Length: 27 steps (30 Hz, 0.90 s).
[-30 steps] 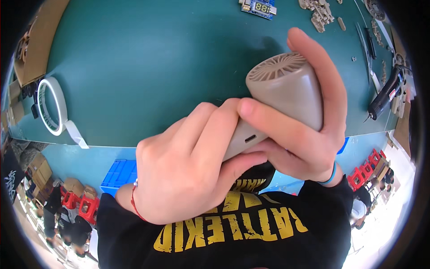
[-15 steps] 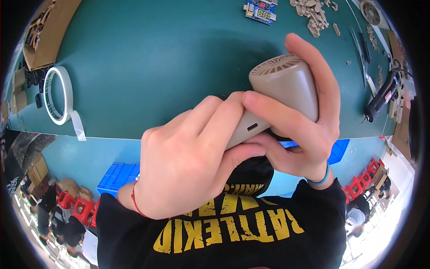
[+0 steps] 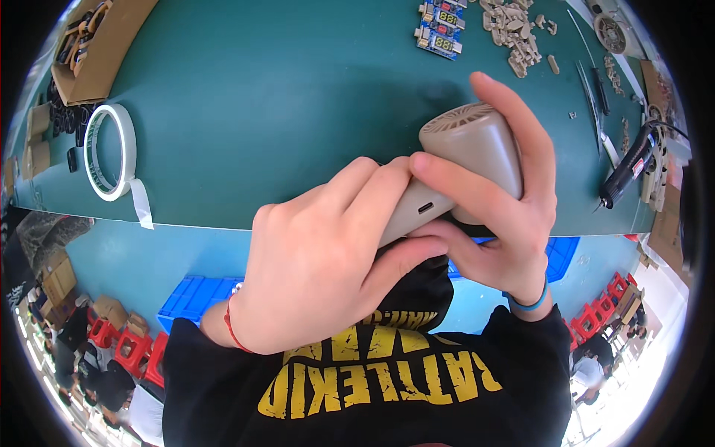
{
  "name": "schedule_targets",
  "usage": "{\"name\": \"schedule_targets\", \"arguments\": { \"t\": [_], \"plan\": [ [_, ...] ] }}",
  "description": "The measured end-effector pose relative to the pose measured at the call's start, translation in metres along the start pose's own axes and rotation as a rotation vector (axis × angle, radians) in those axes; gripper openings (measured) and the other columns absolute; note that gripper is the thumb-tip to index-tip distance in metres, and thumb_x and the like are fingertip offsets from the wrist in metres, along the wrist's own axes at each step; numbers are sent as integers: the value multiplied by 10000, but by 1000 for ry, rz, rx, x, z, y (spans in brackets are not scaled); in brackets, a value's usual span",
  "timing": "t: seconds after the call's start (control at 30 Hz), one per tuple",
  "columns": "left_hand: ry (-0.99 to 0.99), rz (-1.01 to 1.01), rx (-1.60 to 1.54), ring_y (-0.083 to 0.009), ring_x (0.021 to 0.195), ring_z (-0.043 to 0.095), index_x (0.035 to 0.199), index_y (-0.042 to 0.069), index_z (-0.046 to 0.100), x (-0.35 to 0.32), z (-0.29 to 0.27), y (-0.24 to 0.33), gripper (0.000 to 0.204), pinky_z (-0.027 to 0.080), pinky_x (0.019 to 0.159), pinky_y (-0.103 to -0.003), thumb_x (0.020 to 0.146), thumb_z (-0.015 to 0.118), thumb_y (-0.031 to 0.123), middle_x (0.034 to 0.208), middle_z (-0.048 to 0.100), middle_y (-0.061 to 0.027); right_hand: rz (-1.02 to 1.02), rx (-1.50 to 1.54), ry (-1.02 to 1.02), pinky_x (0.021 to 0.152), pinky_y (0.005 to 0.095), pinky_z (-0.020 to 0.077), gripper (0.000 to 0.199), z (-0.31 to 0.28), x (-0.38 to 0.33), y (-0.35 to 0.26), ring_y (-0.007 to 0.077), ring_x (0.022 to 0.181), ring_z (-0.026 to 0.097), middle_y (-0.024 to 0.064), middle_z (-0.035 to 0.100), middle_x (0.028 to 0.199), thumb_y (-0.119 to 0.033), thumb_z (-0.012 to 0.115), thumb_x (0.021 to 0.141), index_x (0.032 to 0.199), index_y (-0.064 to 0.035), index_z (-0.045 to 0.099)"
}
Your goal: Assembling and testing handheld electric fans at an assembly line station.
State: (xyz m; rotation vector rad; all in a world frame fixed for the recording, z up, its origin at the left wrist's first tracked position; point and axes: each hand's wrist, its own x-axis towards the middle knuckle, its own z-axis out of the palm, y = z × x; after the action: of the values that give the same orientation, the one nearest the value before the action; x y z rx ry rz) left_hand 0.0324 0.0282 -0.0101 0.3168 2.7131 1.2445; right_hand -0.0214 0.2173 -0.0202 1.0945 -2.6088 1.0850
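Both hands hold a beige handheld fan [image 3: 480, 145] above the near edge of the table. Its round, slatted vent faces up and away, and a small charging port shows on the handle. My left hand [image 3: 316, 253] wraps round the handle, hiding most of it, its thumb along the near side. My right hand [image 3: 514, 216] is closed about the head where it meets the handle; one finger curls over the far side and another lies across the front, its tip close to my left fingers.
On the green table [image 3: 246, 97] stand a tape roll [image 3: 128, 153] and a cardboard box [image 3: 112, 56] at left. Small circuit boards [image 3: 441, 33] and beige plastic parts [image 3: 514, 30] lie at the back. An electric screwdriver [image 3: 625, 175] and tweezers [image 3: 590, 100] lie at right. Blue crates [image 3: 197, 298] sit below.
My view has shifted slightly, so the table items appear a little lower. Both hands keep their hold on the fan, with almost no change in grip.
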Motion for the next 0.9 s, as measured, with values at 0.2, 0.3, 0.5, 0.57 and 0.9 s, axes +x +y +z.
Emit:
{"name": "schedule_targets", "arguments": {
  "t": [0.2,0.3,0.5,0.57,0.9],
  "plan": [
    [1,26,-31,-288,694,623,1054,-6,581,0,-2,-1,586,501,566,-339,662,841,342,869,602,-98,37,27,-37,877,404,521,496,-4,2,-5,355,1117,568,248,447,1371,-174,839,581,1062,-161,720],
    [11,56,-48,-280,707,632,1060,-13,582,1,-3,-2,651,506,571,-338,616,863,372,894,613,-100,14,8,-3,876,405,520,498,-2,0,-4,356,1120,568,247,444,1376,-171,839,578,1062,-158,721],
    [49,99,10,-267,706,644,1081,-17,589,0,-2,-3,669,507,569,-316,604,877,353,926,637,-105,-10,99,-77,967,432,456,525,-8,0,2,369,1200,524,256,418,1410,-306,808,671,1143,-111,682],
    [39,38,-45,-198,669,638,1125,-15,593,2,-3,-3,676,492,557,-274,612,882,316,923,657,-100,8,269,-11,1005,439,418,592,-5,-8,18,377,1242,491,255,398,1431,-419,729,746,1225,-88,617],
    [-4,-147,-911,-47,506,476,1188,-58,535,-8,-10,-13,309,378,467,-192,953,509,141,807,634,-63,241,734,247,1026,410,400,674,-1,-19,11,292,1281,473,187,448,1414,-487,508,948,1378,28,439]
  ]
}}
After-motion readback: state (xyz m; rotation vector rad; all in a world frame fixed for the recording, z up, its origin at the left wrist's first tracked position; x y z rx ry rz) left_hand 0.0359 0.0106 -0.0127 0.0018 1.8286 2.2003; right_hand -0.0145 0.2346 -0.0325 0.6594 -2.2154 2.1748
